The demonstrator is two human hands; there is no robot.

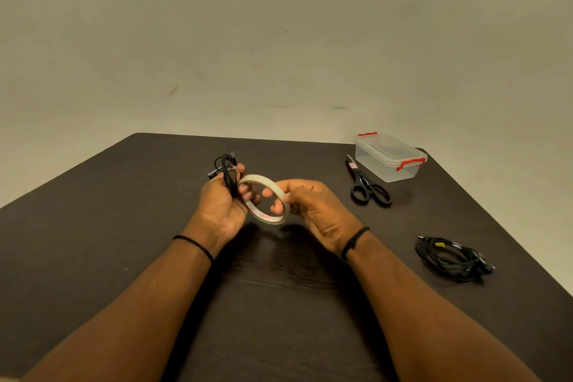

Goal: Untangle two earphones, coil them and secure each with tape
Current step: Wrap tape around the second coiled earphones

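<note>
Earphones come as two black bundles: one bunched earphone cable (228, 172) sits just left of the frame's centre, gripped in the left hand (221, 206), whose fingers curl round the loops so that the cable sticks up above the knuckles; the other coiled earphone (451, 257) lies on the dark table (108, 226) at the right side of the frame, well apart from both hands, with a small yellowish mark on one strand near its top. Between the hands, in the middle of the frame, a roll of pale tape (266, 199) is held above the table, tilted so its open ring faces the camera, red print showing on its inner wall. The right hand (316, 211) grasps the roll's right side, fingers curled through the ring and thumb on the outer rim. Left fingertips (248, 194) touch the roll's left edge while that hand holds the cable. Each wrist wears a thin black band. In the upper right of the frame a pair of black-handled scissors (367, 187) lies flat on the table, blades pointing away, just beside a clear plastic box (389, 158) with red clips and its lid on. Behind the table a plain beige wall (279, 40) fills the upper half.
</note>
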